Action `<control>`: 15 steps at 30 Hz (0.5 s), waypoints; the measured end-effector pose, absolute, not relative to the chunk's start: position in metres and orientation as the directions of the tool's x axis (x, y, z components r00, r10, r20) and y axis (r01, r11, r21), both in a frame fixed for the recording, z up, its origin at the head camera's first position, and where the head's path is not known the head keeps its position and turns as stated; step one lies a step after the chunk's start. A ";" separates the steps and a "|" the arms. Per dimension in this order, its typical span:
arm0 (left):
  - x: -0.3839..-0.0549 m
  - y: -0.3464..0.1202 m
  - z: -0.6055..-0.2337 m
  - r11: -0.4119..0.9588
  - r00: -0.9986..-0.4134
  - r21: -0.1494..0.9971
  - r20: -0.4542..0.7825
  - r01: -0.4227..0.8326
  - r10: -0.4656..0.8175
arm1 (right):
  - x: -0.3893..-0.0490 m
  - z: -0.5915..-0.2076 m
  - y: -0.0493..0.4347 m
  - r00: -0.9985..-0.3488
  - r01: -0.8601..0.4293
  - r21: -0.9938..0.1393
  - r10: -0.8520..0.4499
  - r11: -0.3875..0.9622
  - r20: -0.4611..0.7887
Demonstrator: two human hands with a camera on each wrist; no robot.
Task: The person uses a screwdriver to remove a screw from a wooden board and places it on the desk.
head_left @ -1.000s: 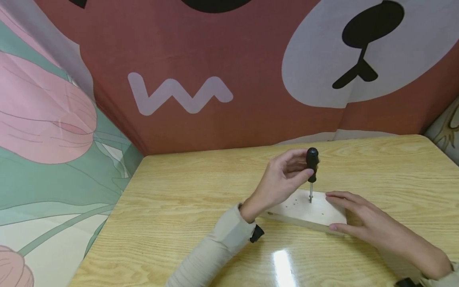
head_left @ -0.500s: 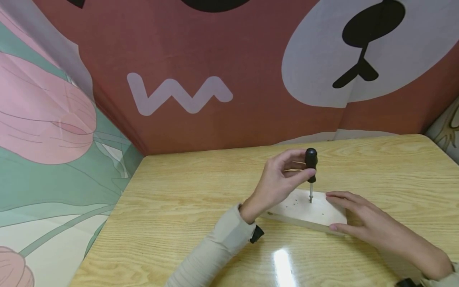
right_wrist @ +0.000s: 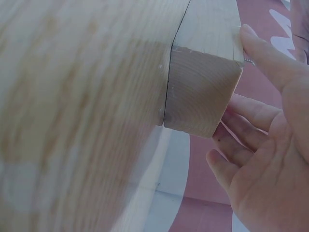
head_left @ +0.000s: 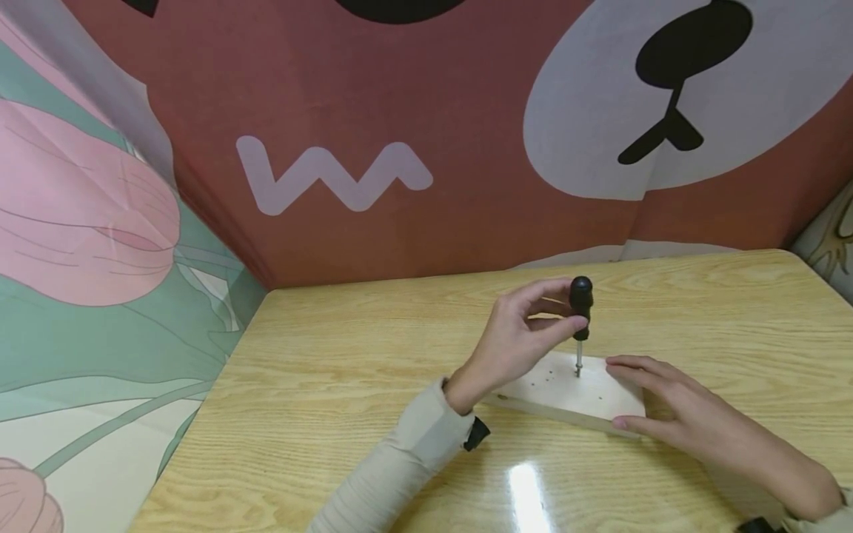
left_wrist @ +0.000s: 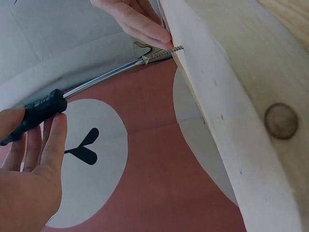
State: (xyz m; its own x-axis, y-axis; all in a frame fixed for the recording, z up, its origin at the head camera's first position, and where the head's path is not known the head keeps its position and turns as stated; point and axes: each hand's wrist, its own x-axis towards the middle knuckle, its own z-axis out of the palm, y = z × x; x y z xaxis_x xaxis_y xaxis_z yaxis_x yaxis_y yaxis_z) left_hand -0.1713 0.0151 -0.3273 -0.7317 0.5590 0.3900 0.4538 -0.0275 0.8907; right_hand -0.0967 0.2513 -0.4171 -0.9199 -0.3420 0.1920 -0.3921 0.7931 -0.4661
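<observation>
My left hand (head_left: 509, 340) pinches the black handle of a screwdriver (head_left: 581, 296) between thumb and fingers. The tool stands nearly upright over a pale wooden block (head_left: 586, 403). In the left wrist view, the shaft's tip meets the head of a long threaded screw (left_wrist: 164, 54), whose point is at the block's face while most of its thread shows. Around the block's right end, my right hand (head_left: 686, 407) holds with the thumb on the near edge and fingers on the far edge. The right wrist view shows the block's end grain (right_wrist: 203, 92) beside that hand.
Several small dark holes and a round knot (left_wrist: 281, 121) mark the block. It lies on a wood-grain table (head_left: 346, 370) with a bright light reflection near the front. Behind stands a red-brown printed cloth (head_left: 400, 96), and a floral one (head_left: 87, 222) hangs at left.
My left thumb has shifted slightly across the screwdriver handle, and the handle's top tipped a little left and came back. The block and my right hand stay in place.
</observation>
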 end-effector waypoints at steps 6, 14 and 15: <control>-0.171 0.015 -0.328 -0.009 -0.732 0.880 0.400 0.474 0.551 | -0.097 -0.417 0.251 -0.914 -0.405 -0.468 -0.348 0.785 0.207; -0.170 0.012 -0.330 -0.033 -0.711 0.881 0.403 0.472 0.577 | -0.096 -0.417 0.251 -0.917 -0.400 -0.454 -0.342 0.796 0.207; -0.170 0.012 -0.330 -0.037 -0.707 0.881 0.403 0.471 0.581 | -0.096 -0.417 0.251 -0.919 -0.395 -0.451 -0.337 0.801 0.206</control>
